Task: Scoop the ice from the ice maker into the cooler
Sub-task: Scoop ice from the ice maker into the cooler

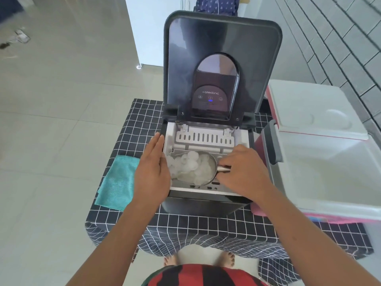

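Steel scoop: the metal scoop (201, 170) lies inside the ice maker's bin, its bowl heaped with ice (190, 165), its handle pointing to your right.
Right hand: your right hand (244, 172) curls its fingers round the scoop's short handle and holds it.
Left hand: your left hand (152, 168) lies flat with its fingers straight and together, pressed against the left edge of the ice maker; it grips nothing.
Ice maker: the dark ice maker (206, 201) stands on the table, just in front of you, with its lid (222, 48) swung upright at the back. A blue light shows on the control panel in the lid.
Cooler: the cooler (329, 176) sits just beside the ice maker on your right, open, with a white inside and pink outer walls. Its white lid (309, 108) is folded back behind it.
Table: the table (185, 223) is covered with a black cloth crossed by white grid lines.
Cloth: a teal cloth (117, 182) lies on the table to the left of the ice maker, near your left wrist.
Floor: pale tiles (51, 120) surround the table.
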